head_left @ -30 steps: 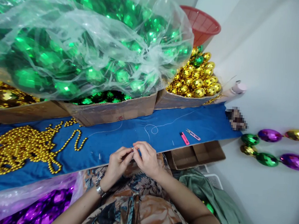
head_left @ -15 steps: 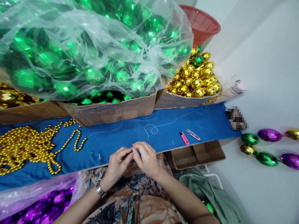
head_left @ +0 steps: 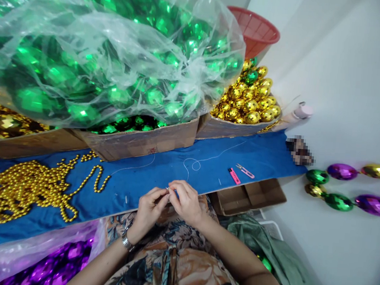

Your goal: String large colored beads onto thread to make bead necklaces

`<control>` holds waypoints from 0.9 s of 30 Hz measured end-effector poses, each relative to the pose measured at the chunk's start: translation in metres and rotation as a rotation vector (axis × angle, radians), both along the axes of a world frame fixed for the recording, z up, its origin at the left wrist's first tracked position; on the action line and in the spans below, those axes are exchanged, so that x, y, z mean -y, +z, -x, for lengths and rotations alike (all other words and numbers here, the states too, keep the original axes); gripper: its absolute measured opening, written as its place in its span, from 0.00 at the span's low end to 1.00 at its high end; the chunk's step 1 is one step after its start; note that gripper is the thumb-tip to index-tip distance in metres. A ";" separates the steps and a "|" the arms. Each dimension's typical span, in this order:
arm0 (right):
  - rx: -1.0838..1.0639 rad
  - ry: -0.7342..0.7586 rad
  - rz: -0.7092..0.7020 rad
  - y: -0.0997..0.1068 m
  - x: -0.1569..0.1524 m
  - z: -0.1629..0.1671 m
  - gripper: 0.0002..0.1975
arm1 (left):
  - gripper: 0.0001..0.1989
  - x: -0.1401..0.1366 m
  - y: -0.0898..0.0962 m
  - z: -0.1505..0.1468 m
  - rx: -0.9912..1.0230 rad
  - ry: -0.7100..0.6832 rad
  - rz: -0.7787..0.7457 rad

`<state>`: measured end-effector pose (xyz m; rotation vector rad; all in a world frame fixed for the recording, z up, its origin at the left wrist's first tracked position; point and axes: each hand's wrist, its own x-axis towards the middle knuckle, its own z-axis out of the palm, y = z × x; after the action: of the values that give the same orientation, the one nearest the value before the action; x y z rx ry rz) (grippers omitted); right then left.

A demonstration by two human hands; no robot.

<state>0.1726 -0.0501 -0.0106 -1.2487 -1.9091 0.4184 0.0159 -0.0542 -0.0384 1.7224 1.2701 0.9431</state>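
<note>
My left hand (head_left: 152, 207), with a metal watch on its wrist, is closed in a pinch at the table's front edge. My right hand (head_left: 186, 202) is pinched too, its fingertips meeting the left ones. Something tiny and shiny shows between the fingertips, too small to name. A thin white thread (head_left: 193, 164) curls on the blue cloth (head_left: 171, 167) and runs down toward my right hand. Further right lie a pink lighter (head_left: 235, 176) and pink thread snips (head_left: 245, 170). On the left rests a heap of gold bead strings (head_left: 27, 189), with a thread trailing from one end.
Cardboard boxes (head_left: 144, 141) line the back, under a clear bag of green ornaments (head_left: 117, 63). Gold ornaments (head_left: 251, 105) fill the right box, near a red basket (head_left: 256, 32). A bag of purple ornaments (head_left: 54, 263) sits below left. Strung ornaments (head_left: 340, 201) hang at right.
Almost nothing differs. Both hands stay pinched together in the same place, with only a slight shift at the fingertips.
</note>
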 end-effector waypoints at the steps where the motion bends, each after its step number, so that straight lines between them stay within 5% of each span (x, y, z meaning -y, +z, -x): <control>1: -0.001 0.000 -0.003 0.000 0.000 0.000 0.07 | 0.08 0.000 0.000 0.000 0.002 -0.001 0.004; 27: -0.018 0.020 -0.014 0.000 0.000 -0.002 0.08 | 0.09 0.000 0.003 -0.001 -0.071 -0.029 -0.030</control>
<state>0.1744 -0.0497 -0.0107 -1.2132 -1.9080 0.4245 0.0174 -0.0539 -0.0354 1.8076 1.2788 0.8949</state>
